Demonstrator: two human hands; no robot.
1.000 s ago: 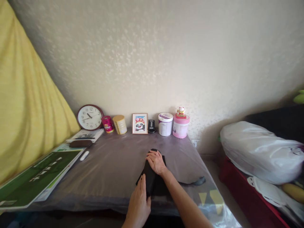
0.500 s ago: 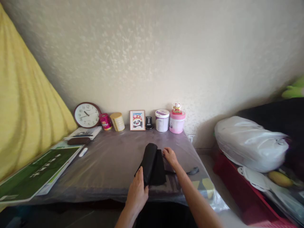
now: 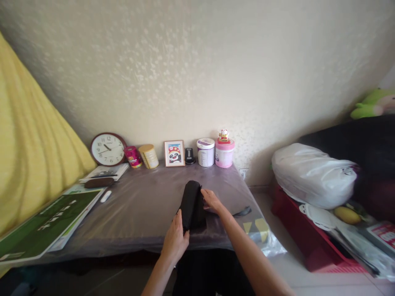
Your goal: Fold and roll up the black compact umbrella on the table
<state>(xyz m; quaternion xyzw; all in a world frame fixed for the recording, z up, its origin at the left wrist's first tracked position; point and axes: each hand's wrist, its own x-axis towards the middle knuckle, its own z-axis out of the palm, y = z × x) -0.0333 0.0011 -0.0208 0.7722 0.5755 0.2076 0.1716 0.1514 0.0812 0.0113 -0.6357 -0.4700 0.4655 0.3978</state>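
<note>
A rolled black fabric bundle (image 3: 190,201) lies on the table, its long side running away from me. A flat black flap spreads out from its right side. My left hand (image 3: 175,238) is closed round the near left end of the roll, thumb at the near end. On the far right side, my right hand (image 3: 211,200) pinches the edge of the flap, close against the roll. A dark strap (image 3: 242,212) trails out to the right beneath my right forearm. What kind of item the bundle is, I cannot tell.
Along the wall stand a clock (image 3: 108,149), a magenta can (image 3: 132,157), a yellow-lidded can (image 3: 149,157), a panda picture (image 3: 174,153) and two tubs (image 3: 205,153). A green board (image 3: 51,224) lies at left. A red crate (image 3: 296,230) sits right of the table.
My right hand has moved left with the flap's edge, lifting it toward the roll. My left hand stays on the near end. The camera view has shifted slightly right.
</note>
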